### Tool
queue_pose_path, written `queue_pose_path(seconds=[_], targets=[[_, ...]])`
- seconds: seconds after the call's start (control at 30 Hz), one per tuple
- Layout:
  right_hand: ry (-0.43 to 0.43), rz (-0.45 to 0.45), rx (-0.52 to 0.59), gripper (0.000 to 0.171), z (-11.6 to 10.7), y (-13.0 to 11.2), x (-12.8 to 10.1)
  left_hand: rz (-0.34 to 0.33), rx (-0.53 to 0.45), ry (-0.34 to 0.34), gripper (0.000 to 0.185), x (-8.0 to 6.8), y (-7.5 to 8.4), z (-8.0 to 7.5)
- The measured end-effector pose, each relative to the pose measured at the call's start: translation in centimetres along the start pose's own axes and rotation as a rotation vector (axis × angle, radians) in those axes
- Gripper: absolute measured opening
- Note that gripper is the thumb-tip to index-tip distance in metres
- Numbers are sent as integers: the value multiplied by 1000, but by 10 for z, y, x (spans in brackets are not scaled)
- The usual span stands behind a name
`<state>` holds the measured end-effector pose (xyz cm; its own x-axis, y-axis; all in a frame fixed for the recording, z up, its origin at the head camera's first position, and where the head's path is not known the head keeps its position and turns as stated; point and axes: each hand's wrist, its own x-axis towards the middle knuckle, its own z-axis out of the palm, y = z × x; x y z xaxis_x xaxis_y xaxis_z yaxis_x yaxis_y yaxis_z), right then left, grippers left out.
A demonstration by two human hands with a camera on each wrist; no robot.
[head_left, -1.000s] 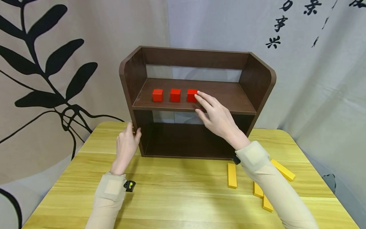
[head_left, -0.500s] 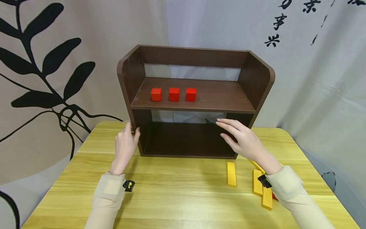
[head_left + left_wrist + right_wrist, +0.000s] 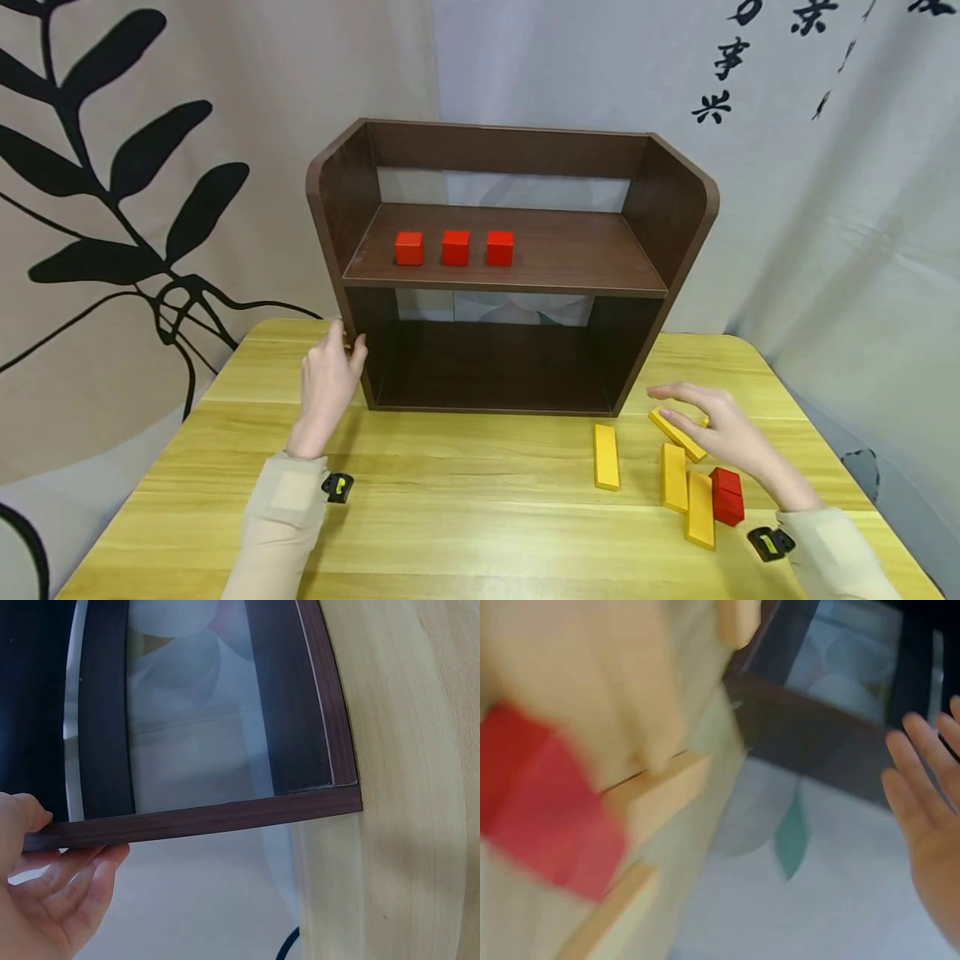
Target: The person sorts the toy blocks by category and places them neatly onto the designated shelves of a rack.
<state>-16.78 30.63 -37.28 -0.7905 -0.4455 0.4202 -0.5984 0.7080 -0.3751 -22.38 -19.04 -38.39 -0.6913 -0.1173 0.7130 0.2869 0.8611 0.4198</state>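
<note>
Nearest on the bench (image 3: 465, 500), the right hand (image 3: 723, 429) hovers with fingers straight and spread, holding nothing, over a slanted yellow bar (image 3: 677, 435); three more yellow bars (image 3: 606, 456) and a red block (image 3: 727, 496) lie just beside it, though the blurred right wrist view cannot confirm whether the hand touches the bar. Further back, the left hand (image 3: 328, 385) grips the left side panel of the brown shelf unit (image 3: 675, 212), thumb on one face and fingers (image 3: 71, 889) curled behind. Three red cubes (image 3: 455, 247) sit in a row on its upper shelf.
</note>
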Motion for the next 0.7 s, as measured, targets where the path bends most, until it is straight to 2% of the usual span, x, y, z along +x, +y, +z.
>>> queue_pose_path(seconds=[0.23, 0.33, 0.43, 0.6, 0.7], targets=[[-158, 227, 113, 28, -5, 35, -45, 2, -6, 3, 19, 0, 1, 1], [-219, 286, 187, 32, -6, 48, -60, -4, -7, 2, 19, 0, 0, 1], [-288, 306, 272, 34, -7, 61, -74, -8, -7, 0, 19, 0, 0, 1], [-364, 276, 420, 32, -8, 81, -90, -8, -8, -1, 19, -1, 0, 1], [-388, 273, 446, 30, -8, 87, -95, -6, -9, -1, 19, -1, 0, 1]])
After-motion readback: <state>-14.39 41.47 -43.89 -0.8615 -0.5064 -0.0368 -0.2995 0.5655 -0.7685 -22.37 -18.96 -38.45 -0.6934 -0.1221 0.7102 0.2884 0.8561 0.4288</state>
